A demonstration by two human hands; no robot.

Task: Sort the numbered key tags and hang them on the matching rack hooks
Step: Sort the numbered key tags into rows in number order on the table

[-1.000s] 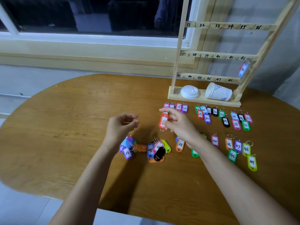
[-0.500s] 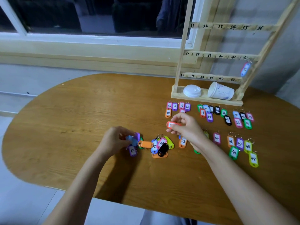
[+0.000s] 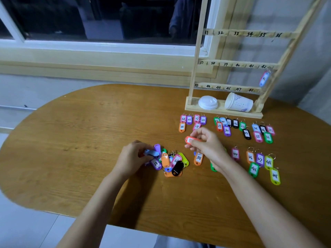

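Observation:
My right hand (image 3: 207,144) pinches a red key tag (image 3: 189,139) above the table, its number hidden. My left hand (image 3: 132,157) grips a light blue tag (image 3: 152,152) at the left edge of an unsorted heap of coloured tags (image 3: 172,161). Sorted tags lie in groups: 25 to 28 (image 3: 192,120), 29 to 33 (image 3: 231,126), 35 to 37 (image 3: 263,132), and 46 to 48 (image 3: 261,163). An orange tag marked 38 (image 3: 198,158) lies under my right hand. The wooden rack (image 3: 238,65) with numbered hooks stands at the back right; one blue tag (image 3: 263,79) hangs under 42.
On the rack's base lie a white cup lid (image 3: 207,102) and a tipped paper cup (image 3: 238,102). The oval wooden table (image 3: 80,131) ends just in front of my forearms. A window sill and dark window run behind the table.
My right hand lifted the red tag from beside the 25 to 28 group and drew it back. My left hand dropped onto the heap and took hold of the light blue tag.

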